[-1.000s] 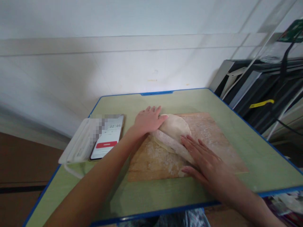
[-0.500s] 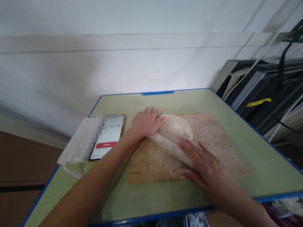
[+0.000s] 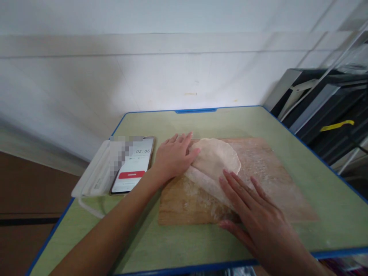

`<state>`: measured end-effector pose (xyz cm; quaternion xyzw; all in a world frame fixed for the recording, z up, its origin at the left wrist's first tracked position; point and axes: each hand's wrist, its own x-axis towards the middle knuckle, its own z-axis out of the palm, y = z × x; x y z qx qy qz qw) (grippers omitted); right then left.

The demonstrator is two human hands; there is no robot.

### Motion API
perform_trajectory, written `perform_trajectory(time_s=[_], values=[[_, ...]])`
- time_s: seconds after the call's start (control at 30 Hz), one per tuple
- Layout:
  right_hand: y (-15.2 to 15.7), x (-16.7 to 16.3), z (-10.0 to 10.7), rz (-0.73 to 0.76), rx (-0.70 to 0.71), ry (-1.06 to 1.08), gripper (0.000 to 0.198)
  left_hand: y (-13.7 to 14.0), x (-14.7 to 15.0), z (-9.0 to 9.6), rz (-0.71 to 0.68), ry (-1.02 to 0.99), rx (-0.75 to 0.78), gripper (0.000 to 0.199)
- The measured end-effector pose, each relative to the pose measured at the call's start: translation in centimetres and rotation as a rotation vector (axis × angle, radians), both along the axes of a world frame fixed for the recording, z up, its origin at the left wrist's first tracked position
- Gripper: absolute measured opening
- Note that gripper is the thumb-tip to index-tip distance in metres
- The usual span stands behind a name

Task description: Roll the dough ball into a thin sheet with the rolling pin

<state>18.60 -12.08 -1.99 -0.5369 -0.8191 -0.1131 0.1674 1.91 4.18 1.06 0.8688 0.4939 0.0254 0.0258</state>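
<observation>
A pale, floured rolling pin [image 3: 207,187] lies slantwise along the near edge of a flat round of dough [image 3: 220,156]. Both rest on a flour-dusted wooden board [image 3: 184,211]. My left hand [image 3: 174,156] lies flat over the pin's far left end, fingers stretched out and thumb by the edge of the dough. At the near right end, my right hand [image 3: 254,211] rests on the pin with its fingers extended and thumb apart. The two ends of the pin are hidden beneath my hands.
Left of the board lies a phone [image 3: 133,165] with a timer on its screen, partly blurred out. Beside it is a white plastic case [image 3: 93,178] with a handle. The green table [image 3: 161,249] has a blue rim, and dark flat items [image 3: 324,103] lean at the right.
The pin and both hands have shifted slightly toward me, and more of the dough's surface shows. The camera view has turned a little.
</observation>
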Motion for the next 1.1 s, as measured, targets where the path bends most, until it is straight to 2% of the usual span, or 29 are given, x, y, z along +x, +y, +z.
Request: perform_trajectory(time_s=[0.2,0.4,0.6,0.7,0.8,0.97,1.1], values=[[1.0,1.5,-0.1,-0.065,-0.065,0.08,0.06,1.9,2.3,0.1,-0.022,-0.015,0.076,0.057],[2.1,3.5,-0.1,-0.117,-0.179,0.105,0.057,3.6,4.2,0.2,-0.068,-0.007,0.039,0.053],[1.1,1.9,-0.1,-0.059,-0.109,0.066,0.062,1.9,2.4,0.1,-0.087,0.01,0.015,0.052],[0.4,0.5,-0.1,-0.035,-0.056,0.032,0.058,0.7,0.9,-0.1,-0.06,0.013,0.007,0.054],[0.3,0.1,-0.3,-0.027,-0.017,0.018,0.053,0.5,0.6,-0.1,-0.016,0.011,0.0,0.057],[2.0,2.5,-0.2,-0.071,-0.107,0.099,0.057,2.7,3.0,0.0,0.011,-0.029,0.001,0.055],[3.8,4.8,0.3,-0.128,-0.185,0.093,0.063,4.9,4.8,-0.3,-0.031,-0.041,-0.02,0.046]])
